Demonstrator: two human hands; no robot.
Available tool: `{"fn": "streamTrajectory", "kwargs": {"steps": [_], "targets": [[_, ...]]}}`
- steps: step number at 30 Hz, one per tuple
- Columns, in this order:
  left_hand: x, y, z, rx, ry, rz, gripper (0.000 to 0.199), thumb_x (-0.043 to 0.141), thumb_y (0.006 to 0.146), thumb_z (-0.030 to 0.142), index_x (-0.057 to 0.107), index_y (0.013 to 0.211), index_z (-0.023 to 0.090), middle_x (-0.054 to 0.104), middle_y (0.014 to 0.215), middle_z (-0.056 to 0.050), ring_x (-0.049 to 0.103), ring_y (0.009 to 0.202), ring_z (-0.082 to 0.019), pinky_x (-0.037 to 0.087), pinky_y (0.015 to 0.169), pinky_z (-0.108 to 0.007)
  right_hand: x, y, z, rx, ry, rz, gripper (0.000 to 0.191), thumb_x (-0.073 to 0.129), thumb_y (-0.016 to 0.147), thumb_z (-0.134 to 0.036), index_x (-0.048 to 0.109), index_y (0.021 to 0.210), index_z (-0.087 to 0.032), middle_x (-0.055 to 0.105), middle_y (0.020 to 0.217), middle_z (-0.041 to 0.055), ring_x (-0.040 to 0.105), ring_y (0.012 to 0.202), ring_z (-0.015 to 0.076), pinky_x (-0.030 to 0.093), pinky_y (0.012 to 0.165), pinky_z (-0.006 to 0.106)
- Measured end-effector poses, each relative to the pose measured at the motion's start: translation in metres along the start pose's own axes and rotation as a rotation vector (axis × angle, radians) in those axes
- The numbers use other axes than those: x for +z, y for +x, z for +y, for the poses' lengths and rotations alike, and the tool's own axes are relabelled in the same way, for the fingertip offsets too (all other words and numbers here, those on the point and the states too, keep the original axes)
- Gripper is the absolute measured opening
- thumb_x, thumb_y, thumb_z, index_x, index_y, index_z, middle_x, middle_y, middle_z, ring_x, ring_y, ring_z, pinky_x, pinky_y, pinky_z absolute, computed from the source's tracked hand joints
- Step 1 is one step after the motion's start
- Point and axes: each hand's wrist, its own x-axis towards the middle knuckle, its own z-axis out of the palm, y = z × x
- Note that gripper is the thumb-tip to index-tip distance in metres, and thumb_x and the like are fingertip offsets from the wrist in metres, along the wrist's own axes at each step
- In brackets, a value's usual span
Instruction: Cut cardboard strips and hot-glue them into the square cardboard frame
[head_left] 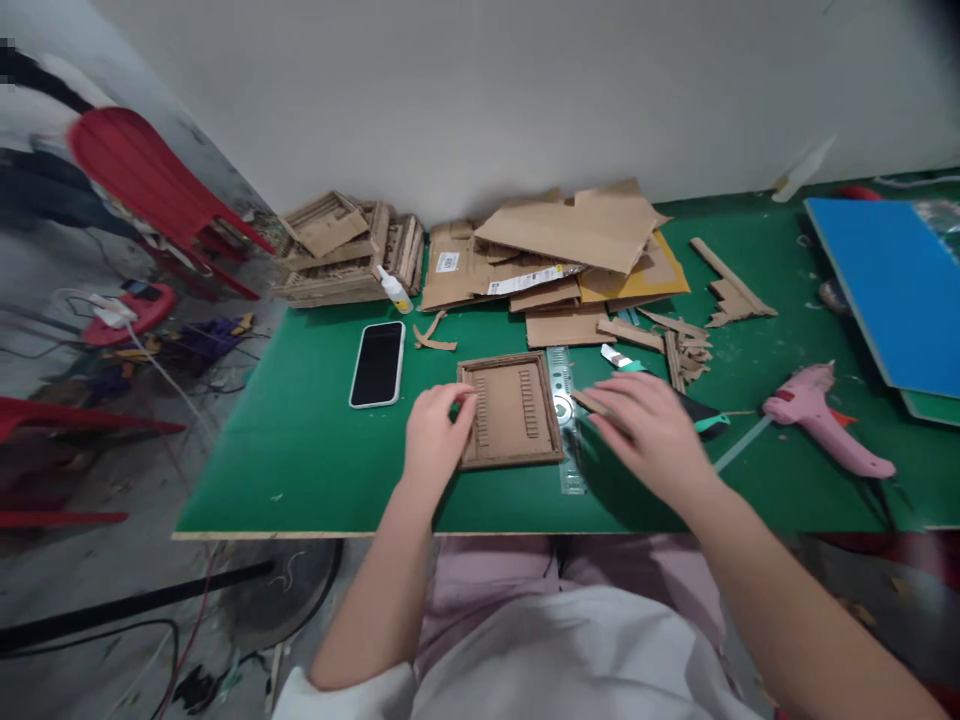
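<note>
A shallow cardboard tray with raised edges and two ridged strips lies on the green table. My left hand is at its left edge, thumb and forefinger curled together; whether something small is between them is hidden. Just right of the tray lies a clear ruler. Over the ruler's right side, my right hand holds a small cardboard strip between thumb and fingers. A cutter lies partly hidden behind that hand.
A phone lies left of the tray. Behind are stacked cardboard frames, a glue bottle, cardboard sheets and scraps. To the right are a pink glue gun and a blue board.
</note>
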Motion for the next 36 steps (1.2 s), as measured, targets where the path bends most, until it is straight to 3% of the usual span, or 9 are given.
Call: {"fn": "streamTrajectory", "kwargs": {"steps": [2, 4, 8, 15, 36], "targets": [[-0.004, -0.004, -0.018, -0.099, -0.052, 0.11, 0.019, 0.046, 0.083, 0.03, 0.061, 0.09, 0.021, 0.063, 0.088, -0.004, 0.056, 0.085, -0.018, 0.042, 0.075, -0.029, 0.022, 0.021, -0.017, -0.128, 0.037, -0.14, 0.029, 0.049, 0.082, -0.028, 0.059, 0.108, -0.02, 0.058, 0.113, 0.0057, 0.041, 0.119, 0.0235, 0.037, 0.099, 0.04], [-0.004, -0.008, -0.031, -0.168, -0.106, 0.174, 0.019, 0.047, 0.083, 0.03, 0.062, 0.09, 0.02, 0.063, 0.091, -0.004, 0.056, 0.085, -0.017, 0.043, 0.075, -0.028, 0.038, 0.034, -0.025, -0.153, 0.02, -0.236, 0.03, 0.048, 0.083, -0.03, 0.059, 0.108, -0.019, 0.056, 0.119, 0.0059, 0.036, 0.124, 0.0261, 0.034, 0.101, 0.045], [0.0, -0.012, -0.037, -0.214, -0.192, 0.129, 0.019, 0.048, 0.082, 0.031, 0.063, 0.089, 0.02, 0.063, 0.087, -0.003, 0.057, 0.08, -0.015, 0.044, 0.072, -0.026, 0.052, 0.041, -0.024, -0.142, 0.008, -0.313, 0.029, 0.047, 0.084, -0.033, 0.059, 0.107, -0.02, 0.056, 0.119, 0.0049, 0.035, 0.126, 0.0279, 0.033, 0.101, 0.051], [0.0, -0.011, -0.035, -0.221, -0.242, 0.079, 0.019, 0.048, 0.082, 0.03, 0.063, 0.089, 0.021, 0.063, 0.089, -0.003, 0.057, 0.081, -0.015, 0.044, 0.073, -0.026, 0.054, 0.036, -0.022, -0.138, 0.018, -0.335, 0.029, 0.049, 0.083, -0.033, 0.06, 0.107, -0.02, 0.057, 0.12, 0.0054, 0.034, 0.127, 0.0266, 0.032, 0.101, 0.051], [0.002, -0.012, -0.037, -0.184, -0.218, 0.086, 0.015, 0.05, 0.082, 0.026, 0.064, 0.086, 0.022, 0.064, 0.086, 0.0, 0.058, 0.079, -0.014, 0.046, 0.069, -0.024, 0.058, 0.031, -0.02, -0.14, -0.002, -0.337, 0.029, 0.048, 0.083, -0.035, 0.06, 0.106, -0.021, 0.056, 0.121, 0.0024, 0.038, 0.124, 0.0247, 0.037, 0.099, 0.046]]}}
